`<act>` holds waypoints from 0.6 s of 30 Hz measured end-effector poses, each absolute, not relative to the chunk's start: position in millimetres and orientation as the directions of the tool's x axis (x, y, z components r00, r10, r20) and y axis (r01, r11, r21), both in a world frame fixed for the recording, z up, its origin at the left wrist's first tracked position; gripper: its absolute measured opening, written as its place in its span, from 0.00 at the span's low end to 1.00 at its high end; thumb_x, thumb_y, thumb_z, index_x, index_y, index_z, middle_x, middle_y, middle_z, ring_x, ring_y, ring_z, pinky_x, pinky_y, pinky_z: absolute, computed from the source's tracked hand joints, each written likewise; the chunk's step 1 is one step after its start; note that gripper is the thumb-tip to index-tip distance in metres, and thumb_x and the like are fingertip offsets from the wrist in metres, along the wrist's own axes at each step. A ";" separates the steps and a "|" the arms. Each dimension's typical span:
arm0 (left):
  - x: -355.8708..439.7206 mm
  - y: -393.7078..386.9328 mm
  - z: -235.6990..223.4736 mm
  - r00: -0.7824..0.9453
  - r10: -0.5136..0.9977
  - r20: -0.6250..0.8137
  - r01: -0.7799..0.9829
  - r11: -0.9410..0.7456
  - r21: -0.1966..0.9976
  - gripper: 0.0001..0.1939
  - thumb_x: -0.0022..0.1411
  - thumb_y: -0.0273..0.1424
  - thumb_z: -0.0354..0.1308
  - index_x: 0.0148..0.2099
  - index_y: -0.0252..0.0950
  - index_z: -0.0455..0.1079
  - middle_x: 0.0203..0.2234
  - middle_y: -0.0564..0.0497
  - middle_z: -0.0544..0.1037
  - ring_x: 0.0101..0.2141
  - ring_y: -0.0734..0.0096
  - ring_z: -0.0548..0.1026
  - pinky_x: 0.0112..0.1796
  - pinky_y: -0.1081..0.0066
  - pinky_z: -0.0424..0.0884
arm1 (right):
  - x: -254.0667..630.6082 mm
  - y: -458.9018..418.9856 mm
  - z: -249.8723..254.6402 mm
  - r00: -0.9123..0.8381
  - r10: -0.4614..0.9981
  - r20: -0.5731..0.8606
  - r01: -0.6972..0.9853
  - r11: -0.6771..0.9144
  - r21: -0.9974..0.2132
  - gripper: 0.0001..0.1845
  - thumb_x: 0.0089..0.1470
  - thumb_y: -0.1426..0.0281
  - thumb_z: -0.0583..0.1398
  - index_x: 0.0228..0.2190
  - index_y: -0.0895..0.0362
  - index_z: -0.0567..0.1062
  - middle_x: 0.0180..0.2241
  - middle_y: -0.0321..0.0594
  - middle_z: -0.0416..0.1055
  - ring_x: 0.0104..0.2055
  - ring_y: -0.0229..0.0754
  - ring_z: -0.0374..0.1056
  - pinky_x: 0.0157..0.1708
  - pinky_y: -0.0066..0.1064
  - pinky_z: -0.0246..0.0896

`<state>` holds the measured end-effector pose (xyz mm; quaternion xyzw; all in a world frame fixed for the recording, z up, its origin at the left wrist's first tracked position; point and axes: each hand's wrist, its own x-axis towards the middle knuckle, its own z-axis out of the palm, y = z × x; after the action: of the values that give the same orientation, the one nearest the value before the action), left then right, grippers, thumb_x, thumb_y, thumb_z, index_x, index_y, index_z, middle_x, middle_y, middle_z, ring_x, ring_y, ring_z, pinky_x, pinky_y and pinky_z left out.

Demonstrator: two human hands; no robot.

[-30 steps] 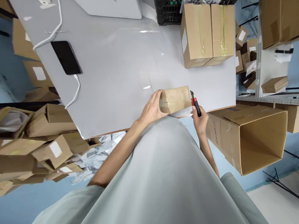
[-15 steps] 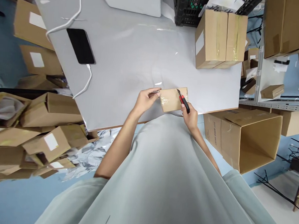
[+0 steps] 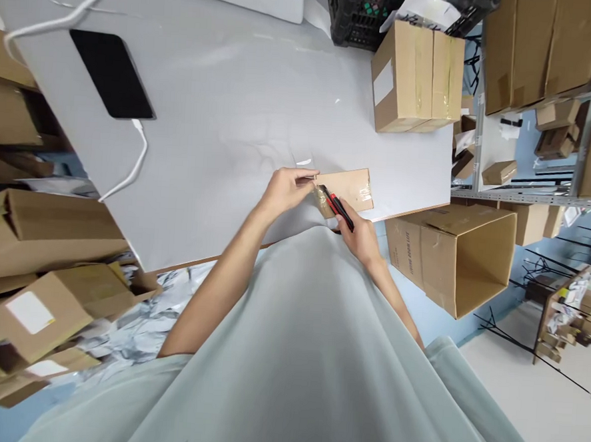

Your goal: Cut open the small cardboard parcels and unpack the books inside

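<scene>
Leftward goes the cutter (image 3: 340,210) compared with half a second ago: from over the right part of the small box (image 3: 350,183), its tip has come to the taped left end, close to my other fingertips. Seen from my head camera, the phone (image 3: 111,73) and the white cable (image 3: 139,151) also sit further left in the frame, since my view has shifted.

As for how far along things are, the small box is closed, with clear tape shining at its left end and its right end. No flap stands up. I judge the cutting to be at an early stage, blade at the left-hand tape, with the flaps not yet raised.

The small box lies just right of the frame's centre, near the front edge of the white table (image 3: 222,110), between my two hands. My left hand (image 3: 285,190) is at its left end, fingers straight and held together, thumb beneath them, tips by the upper left corner; the view is too small for me to tell whether they pinch the cardboard or merely steady it. My right hand (image 3: 362,237), below the lower edge of the small box, is closed around the cutter's black and red handle, which slants up and left across the cardboard. Two taped boxes (image 3: 415,75) sit at the upper right of the frame, well apart from my fingers.
</scene>
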<state>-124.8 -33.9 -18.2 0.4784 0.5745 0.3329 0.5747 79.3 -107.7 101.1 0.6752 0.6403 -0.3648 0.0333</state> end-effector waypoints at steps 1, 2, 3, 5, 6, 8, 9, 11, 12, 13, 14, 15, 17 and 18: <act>-125.7 -33.8 -18.3 0.122 0.931 -0.344 0.159 0.324 0.933 0.15 0.62 0.30 0.65 0.49 0.37 0.88 0.48 0.52 0.90 0.52 0.48 0.87 0.59 0.56 0.81 | 74.4 -107.9 102.4 -0.073 0.831 -0.551 0.910 -0.170 -0.377 0.31 0.78 0.64 0.53 0.77 0.47 0.62 0.53 0.40 0.87 0.52 0.49 0.84 0.53 0.33 0.74; -126.3 -34.0 -18.5 0.127 0.930 -0.346 0.151 0.327 0.933 0.15 0.62 0.30 0.65 0.49 0.37 0.88 0.48 0.51 0.90 0.51 0.48 0.87 0.58 0.56 0.81 | 70.2 -108.0 103.8 -0.060 0.825 -0.562 0.929 -0.160 -0.334 0.32 0.78 0.64 0.53 0.78 0.46 0.61 0.54 0.41 0.86 0.52 0.50 0.84 0.52 0.33 0.74; -126.6 -34.3 -18.9 0.132 0.929 -0.346 0.142 0.328 0.934 0.15 0.62 0.30 0.65 0.49 0.37 0.88 0.48 0.51 0.90 0.51 0.49 0.87 0.58 0.57 0.81 | 66.2 -108.4 105.4 -0.047 0.822 -0.568 0.944 -0.149 -0.295 0.32 0.79 0.64 0.53 0.78 0.46 0.61 0.56 0.41 0.85 0.53 0.51 0.84 0.52 0.33 0.74; -126.4 -35.0 -20.1 0.136 0.930 -0.342 0.131 0.325 0.937 0.16 0.62 0.29 0.65 0.50 0.37 0.88 0.47 0.51 0.90 0.49 0.50 0.87 0.56 0.58 0.82 | 58.3 -109.9 109.9 -0.028 0.820 -0.572 0.965 -0.127 -0.229 0.32 0.79 0.64 0.51 0.78 0.47 0.59 0.59 0.42 0.84 0.54 0.51 0.83 0.51 0.33 0.73; -125.8 -35.2 -20.7 0.131 0.932 -0.339 0.131 0.322 0.938 0.16 0.61 0.29 0.65 0.49 0.37 0.88 0.46 0.50 0.90 0.48 0.51 0.88 0.55 0.59 0.83 | 53.9 -111.1 112.7 -0.019 0.818 -0.575 0.973 -0.117 -0.198 0.32 0.80 0.64 0.50 0.79 0.47 0.58 0.60 0.43 0.83 0.55 0.51 0.82 0.51 0.33 0.73; -123.8 -34.8 -21.6 0.110 0.937 -0.332 0.144 0.316 0.938 0.15 0.61 0.29 0.66 0.49 0.37 0.88 0.45 0.50 0.90 0.46 0.53 0.88 0.53 0.61 0.83 | 43.5 -113.4 118.7 0.009 0.810 -0.587 0.987 -0.100 -0.123 0.32 0.80 0.64 0.48 0.80 0.49 0.56 0.59 0.45 0.83 0.55 0.51 0.82 0.52 0.34 0.72; -122.6 -34.1 -21.8 0.096 0.940 -0.328 0.156 0.311 0.937 0.14 0.61 0.30 0.67 0.48 0.37 0.89 0.44 0.50 0.90 0.46 0.53 0.88 0.52 0.61 0.83 | 37.6 -114.3 121.7 0.029 0.802 -0.596 0.992 -0.094 -0.078 0.33 0.81 0.64 0.47 0.80 0.49 0.54 0.57 0.46 0.84 0.54 0.51 0.82 0.51 0.35 0.72; -120.1 -32.1 -22.1 0.069 0.946 -0.316 0.187 0.299 0.936 0.12 0.62 0.31 0.67 0.46 0.38 0.89 0.42 0.50 0.90 0.45 0.54 0.88 0.51 0.63 0.83 | 25.6 -115.5 126.8 0.079 0.785 -0.615 0.996 -0.088 0.016 0.33 0.81 0.64 0.44 0.81 0.50 0.50 0.55 0.48 0.85 0.51 0.52 0.82 0.52 0.36 0.72; -118.9 -31.2 -22.1 0.059 0.949 -0.309 0.205 0.291 0.934 0.11 0.62 0.32 0.68 0.45 0.39 0.89 0.42 0.51 0.90 0.45 0.54 0.89 0.51 0.63 0.83 | 20.0 -115.8 128.9 0.104 0.774 -0.625 0.994 -0.087 0.059 0.34 0.81 0.64 0.43 0.81 0.51 0.49 0.54 0.49 0.85 0.51 0.52 0.82 0.52 0.37 0.72; -117.7 -30.7 -22.1 0.053 0.952 -0.303 0.222 0.284 0.933 0.11 0.62 0.33 0.68 0.44 0.40 0.90 0.41 0.52 0.90 0.45 0.54 0.89 0.50 0.63 0.83 | 14.9 -116.0 130.7 0.125 0.763 -0.634 0.992 -0.087 0.092 0.34 0.81 0.64 0.43 0.82 0.51 0.47 0.53 0.49 0.84 0.50 0.52 0.82 0.52 0.37 0.72; -116.4 -30.7 -21.9 0.051 0.953 -0.299 0.240 0.279 0.930 0.10 0.62 0.33 0.68 0.43 0.41 0.90 0.40 0.52 0.90 0.44 0.54 0.89 0.50 0.63 0.82 | 10.5 -116.3 132.2 0.143 0.754 -0.641 0.989 -0.087 0.117 0.34 0.81 0.64 0.43 0.82 0.51 0.46 0.53 0.50 0.84 0.50 0.52 0.82 0.52 0.38 0.72; -114.9 -31.6 -21.6 0.049 0.953 -0.299 0.258 0.277 0.926 0.09 0.61 0.33 0.68 0.42 0.42 0.90 0.39 0.53 0.90 0.43 0.54 0.89 0.49 0.63 0.82 | 7.0 -116.7 133.6 0.156 0.746 -0.648 0.987 -0.089 0.136 0.35 0.81 0.64 0.43 0.82 0.51 0.46 0.53 0.50 0.84 0.50 0.52 0.81 0.52 0.38 0.72; -111.3 -35.9 -20.0 0.035 0.953 -0.300 0.296 0.277 0.914 0.09 0.62 0.33 0.68 0.41 0.43 0.90 0.39 0.54 0.90 0.43 0.54 0.89 0.49 0.62 0.82 | 2.4 -118.7 136.1 0.179 0.733 -0.656 0.982 -0.095 0.162 0.34 0.81 0.64 0.43 0.82 0.50 0.47 0.52 0.51 0.84 0.49 0.52 0.82 0.51 0.39 0.72; -109.3 -39.1 -18.6 0.022 0.953 -0.301 0.316 0.279 0.907 0.09 0.62 0.33 0.68 0.41 0.43 0.90 0.39 0.54 0.90 0.43 0.54 0.89 0.49 0.62 0.82 | 1.3 -120.3 137.3 0.189 0.729 -0.658 0.980 -0.099 0.172 0.34 0.81 0.65 0.43 0.82 0.50 0.48 0.52 0.51 0.84 0.48 0.52 0.82 0.51 0.39 0.73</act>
<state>-109.3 -39.1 -18.6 0.5095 0.6230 0.3178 0.5012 1.3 -120.3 137.3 0.7109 0.6010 -0.2102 0.2986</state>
